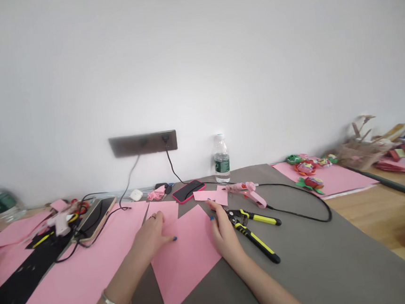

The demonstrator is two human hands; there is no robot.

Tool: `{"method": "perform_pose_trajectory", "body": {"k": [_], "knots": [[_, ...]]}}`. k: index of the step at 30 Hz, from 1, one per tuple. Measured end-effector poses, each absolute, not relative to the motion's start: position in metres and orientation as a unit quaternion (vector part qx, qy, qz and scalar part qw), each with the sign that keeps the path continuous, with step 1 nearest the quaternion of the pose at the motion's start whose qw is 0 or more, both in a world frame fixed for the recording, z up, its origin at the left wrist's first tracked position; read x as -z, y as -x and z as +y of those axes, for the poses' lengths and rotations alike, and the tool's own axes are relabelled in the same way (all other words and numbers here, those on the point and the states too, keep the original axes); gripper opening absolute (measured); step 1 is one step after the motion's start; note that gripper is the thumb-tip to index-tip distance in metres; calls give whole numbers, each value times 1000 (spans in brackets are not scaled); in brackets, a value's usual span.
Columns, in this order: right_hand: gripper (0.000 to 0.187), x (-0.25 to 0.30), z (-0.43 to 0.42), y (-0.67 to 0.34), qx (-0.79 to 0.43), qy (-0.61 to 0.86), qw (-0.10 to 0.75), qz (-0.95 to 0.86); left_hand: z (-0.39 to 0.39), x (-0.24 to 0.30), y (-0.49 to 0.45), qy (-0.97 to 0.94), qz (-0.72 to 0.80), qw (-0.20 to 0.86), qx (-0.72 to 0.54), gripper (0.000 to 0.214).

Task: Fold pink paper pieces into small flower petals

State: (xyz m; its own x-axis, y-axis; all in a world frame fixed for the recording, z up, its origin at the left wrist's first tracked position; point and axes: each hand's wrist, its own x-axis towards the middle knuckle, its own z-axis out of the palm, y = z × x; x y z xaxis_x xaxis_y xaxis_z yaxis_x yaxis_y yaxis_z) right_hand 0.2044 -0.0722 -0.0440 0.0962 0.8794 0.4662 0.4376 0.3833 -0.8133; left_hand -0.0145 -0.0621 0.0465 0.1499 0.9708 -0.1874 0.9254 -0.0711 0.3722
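Observation:
My left hand [151, 234] lies on a sheet of pink paper [185, 262], its fingers reaching toward the sheet's middle. My right hand [226, 235] rests at the sheet's right edge, fingertips touching the paper. Just right of that hand sit yellow-and-black handled pliers [250, 230], not held. Beyond the fingertips lie small pink paper pieces [209, 195]. A pink hot glue gun [245, 193] sits farther back, its black cord [309, 204] looping right. Neither hand grips anything that I can see.
A grey mat [304, 261] lies under the tools. A red-cased phone [189, 191], a bottled water [221, 160] and a wall socket panel [142, 143] stand behind. To the left are a tablet [94, 219] and pink sheets [75, 276]. Paper flowers [306, 169] sit back right.

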Motion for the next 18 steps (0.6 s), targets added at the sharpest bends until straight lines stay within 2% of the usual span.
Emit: {"method": "perform_pose_trajectory", "body": {"k": [2, 6, 8, 9, 11, 14, 16, 18], "knots": [[51, 49, -70, -204, -225, 502, 552, -627, -62, -47, 11, -722, 647, 239, -55, 34], [47, 40, -74, -208, -233, 479, 586, -611, -56, -53, 25, -733, 590, 331, -68, 15], [44, 29, -76, -213, -230, 477, 609, -590, -51, -59, 40, -741, 560, 357, -100, 19], [42, 24, -76, -216, -233, 474, 624, -575, -48, -62, 48, -738, 551, 366, -135, 26], [39, 16, -71, -219, -280, 449, 656, -538, -41, -65, 59, -676, 540, 410, -289, 34], [40, 13, -53, -215, -421, 378, 653, -504, -29, -61, 61, -537, 500, 510, -448, 38], [48, 13, -38, -206, -477, 338, 634, -506, -22, -54, 55, -469, 441, 632, -432, 33], [60, 9, -23, -197, -451, 322, 651, -518, -16, -46, 48, -438, 377, 737, -350, 30]]}}
